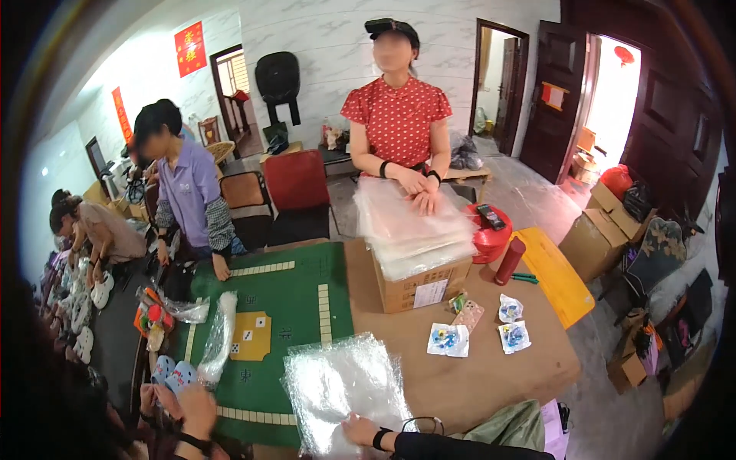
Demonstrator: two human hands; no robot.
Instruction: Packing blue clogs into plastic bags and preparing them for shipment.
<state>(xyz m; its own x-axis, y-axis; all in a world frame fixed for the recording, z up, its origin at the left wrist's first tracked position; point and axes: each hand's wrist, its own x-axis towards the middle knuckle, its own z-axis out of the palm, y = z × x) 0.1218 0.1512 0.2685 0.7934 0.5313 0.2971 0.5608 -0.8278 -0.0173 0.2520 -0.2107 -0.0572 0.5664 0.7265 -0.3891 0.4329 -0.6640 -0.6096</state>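
My right hand (360,430), with a dark sleeve and a black wristband, rests at the lower part of a stack of clear plastic bags (337,383). Its fingers are bent and pressed together on the top bag. The shiny stack lies across the green mahjong mat (268,368) and the brown table covering. My left hand does not show. At the lower left, a pair of light blue clogs (181,377) sits beside two banded hands (198,412), which appear to be a neighbouring person's. A bundle of clear bags (222,337) lies on the mat nearby.
A cardboard box (424,287) bears more plastic bags, with a person in red behind it. Small packets of blue charms (448,340), a pink phone (468,314), a red cylinder (510,261) and green-handled scissors (525,278) lie rightward. People handle clogs (102,291) at left.
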